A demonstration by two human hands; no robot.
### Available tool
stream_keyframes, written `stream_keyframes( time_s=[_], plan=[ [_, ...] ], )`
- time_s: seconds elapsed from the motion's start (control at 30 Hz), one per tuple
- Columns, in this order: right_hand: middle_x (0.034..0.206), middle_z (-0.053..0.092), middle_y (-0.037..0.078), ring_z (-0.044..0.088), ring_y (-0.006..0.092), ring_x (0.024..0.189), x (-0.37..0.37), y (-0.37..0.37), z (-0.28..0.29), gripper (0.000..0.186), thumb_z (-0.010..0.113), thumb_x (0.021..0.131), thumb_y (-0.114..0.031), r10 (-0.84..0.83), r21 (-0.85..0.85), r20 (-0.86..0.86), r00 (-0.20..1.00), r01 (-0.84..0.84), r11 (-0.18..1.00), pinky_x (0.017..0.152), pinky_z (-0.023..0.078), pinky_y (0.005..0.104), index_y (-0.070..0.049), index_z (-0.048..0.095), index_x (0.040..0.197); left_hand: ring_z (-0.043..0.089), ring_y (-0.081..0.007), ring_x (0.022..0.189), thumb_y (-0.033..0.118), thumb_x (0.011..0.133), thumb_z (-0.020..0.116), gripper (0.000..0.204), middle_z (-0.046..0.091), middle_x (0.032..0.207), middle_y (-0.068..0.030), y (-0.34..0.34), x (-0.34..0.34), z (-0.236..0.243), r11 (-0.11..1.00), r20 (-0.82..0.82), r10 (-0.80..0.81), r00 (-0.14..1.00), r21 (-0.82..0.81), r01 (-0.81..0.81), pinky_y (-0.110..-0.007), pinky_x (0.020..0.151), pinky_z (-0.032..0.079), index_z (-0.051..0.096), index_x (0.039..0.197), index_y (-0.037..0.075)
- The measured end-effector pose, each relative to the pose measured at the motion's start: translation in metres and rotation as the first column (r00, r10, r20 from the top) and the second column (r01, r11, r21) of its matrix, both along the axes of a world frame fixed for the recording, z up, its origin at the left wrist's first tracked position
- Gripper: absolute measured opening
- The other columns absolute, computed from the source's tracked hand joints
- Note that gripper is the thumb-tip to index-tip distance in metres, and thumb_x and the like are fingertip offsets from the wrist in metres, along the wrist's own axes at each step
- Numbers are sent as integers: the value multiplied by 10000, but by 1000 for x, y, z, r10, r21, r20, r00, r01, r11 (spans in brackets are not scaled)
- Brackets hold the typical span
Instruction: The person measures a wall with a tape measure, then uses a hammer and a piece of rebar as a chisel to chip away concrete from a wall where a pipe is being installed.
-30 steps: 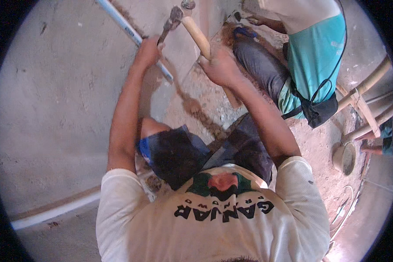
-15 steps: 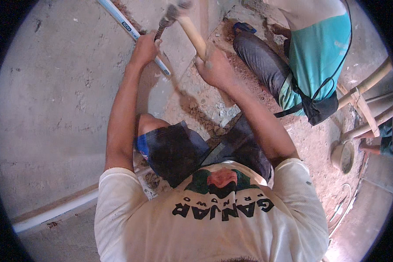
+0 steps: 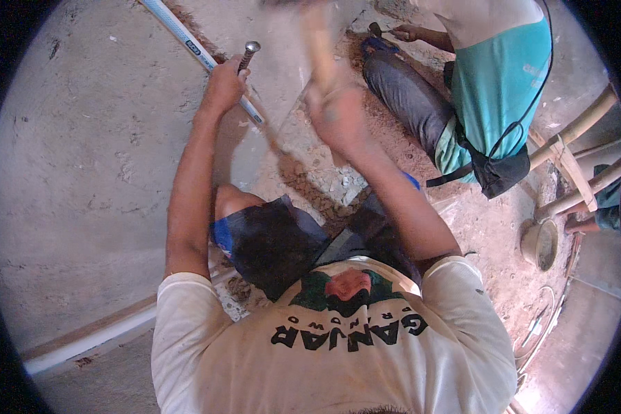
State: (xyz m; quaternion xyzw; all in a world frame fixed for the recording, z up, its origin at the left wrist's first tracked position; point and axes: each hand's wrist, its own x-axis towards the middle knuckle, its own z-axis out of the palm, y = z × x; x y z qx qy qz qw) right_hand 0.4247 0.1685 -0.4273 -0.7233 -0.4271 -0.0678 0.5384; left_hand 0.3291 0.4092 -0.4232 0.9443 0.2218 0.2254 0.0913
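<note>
My left hand (image 3: 224, 86) is closed round a metal chisel (image 3: 248, 54), its round struck end showing above the fist beside a white-and-blue pipe (image 3: 179, 34) on the grey plaster. My right hand (image 3: 334, 110), blurred, grips the wooden handle of a hammer (image 3: 319, 48); the hammer head is smeared at the top edge of the view, apart from the chisel. Below my hands, a roughly broken channel with loose rubble (image 3: 334, 190) runs down toward my bent knees.
A co-worker in teal (image 3: 490, 83) crouches at upper right, a hand (image 3: 407, 33) on a small dark tool. Bamboo poles (image 3: 579, 124), a bucket (image 3: 539, 245), loose cable (image 3: 541, 310) and another person's legs (image 3: 600, 217) are at right. A white pipe (image 3: 103, 334) runs along the lower left.
The hammer has moved away from the chisel's end toward the top edge and is now blurred, leaving that end visible. My left hand has shifted slightly left.
</note>
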Motion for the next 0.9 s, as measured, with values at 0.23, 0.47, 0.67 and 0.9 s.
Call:
stream_keyframes(
  time_s=[0.23, 0.47, 0.67, 0.9],
  plan=[
    [793, 585, 196, 605, 298, 763, 8, -44, 26, 261, 640, 812, -177, 187, -82, -141, 972, -200, 976, 730, 477, 396, 16, 544, 960, 592, -438, 902, 92, 866, 581, 206, 618, 912, -262, -2, -15, -7, 998, -47, 61, 997, 6, -61, -486, 773, 463, 567, 1044, -11],
    [799, 600, 169, 605, 303, 707, -13, -19, 52, 247, 641, 800, -164, -64, 327, -84, 994, 88, 941, 683, 487, 386, -1, 535, 952, 586, -440, 893, 87, 867, 578, 181, 616, 907, -249, -9, -14, -3, 998, -5, 48, 999, -27, -49, -487, 769, 456, 561, 1020, -7],
    [896, 619, 242, 611, 414, 839, 5, -11, -24, 309, 663, 769, -138, 107, -255, -149, 983, -142, 956, 764, 488, 447, 17, 541, 1006, 587, -438, 905, 77, 859, 583, 221, 621, 933, -248, -7, -6, -2, 998, -23, 65, 998, -11, -65, -475, 779, 464, 566, 1066, 2],
    [755, 580, 159, 579, 203, 701, -6, -44, 75, 221, 634, 788, -121, 87, 161, -94, 992, -71, 984, 693, 478, 357, 3, 542, 946, 589, -438, 890, 79, 854, 588, 217, 613, 906, -251, -3, -16, -15, 1000, 51, 20, 998, -4, -20, -489, 758, 461, 545, 1049, -9]
  ],
)
